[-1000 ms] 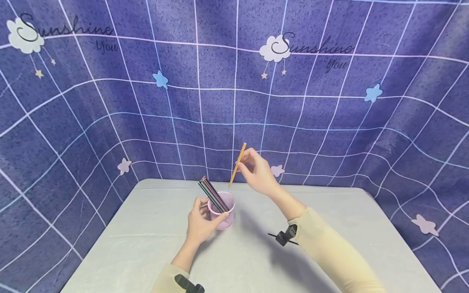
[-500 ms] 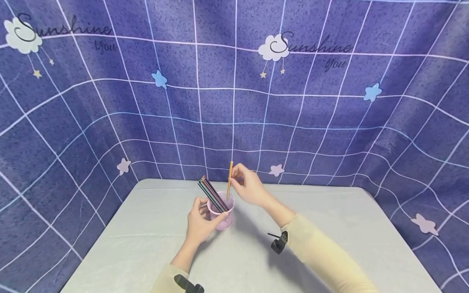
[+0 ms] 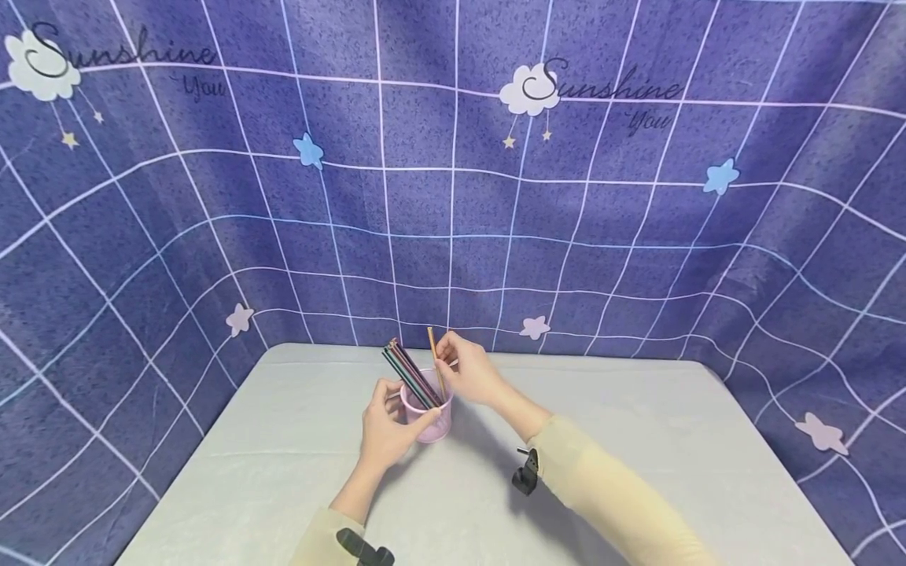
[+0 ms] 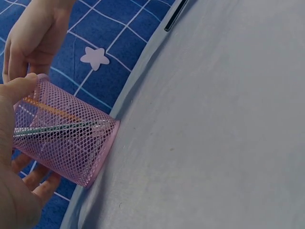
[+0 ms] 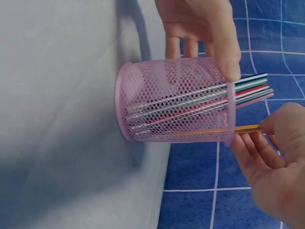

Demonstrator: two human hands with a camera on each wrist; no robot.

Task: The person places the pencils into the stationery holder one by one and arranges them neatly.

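Observation:
My left hand [image 3: 385,428] wraps round a pink mesh pencil cup [image 3: 433,428], thumb on the near side at the rim. The cup stands on the table. Several dark-barrelled colored pencils [image 3: 406,373] lean left out of it; the right wrist view shows green, red and blue among these pencils [image 5: 252,88]. Between thumb and fingertips my right hand [image 3: 470,369] pinches a yellow-orange pencil [image 3: 432,339] at the cup's right side. Its lower part is inside the cup, visible through the mesh [image 5: 176,105] in the right wrist view. The right fingers are close to the rim.
A dark stick-like piece [image 4: 175,16], perhaps a pencil, lies on the pale table cover [image 4: 205,124]. In the head view my right wrist camera [image 3: 526,473] hides most of it. A blue grid-patterned curtain [image 3: 453,196] hangs behind the table and along both sides.
My right hand has moved down and left, bringing the yellow-orange pencil from above the cup into it; the pencil now tilts left. My left hand and the cup have stayed in place.

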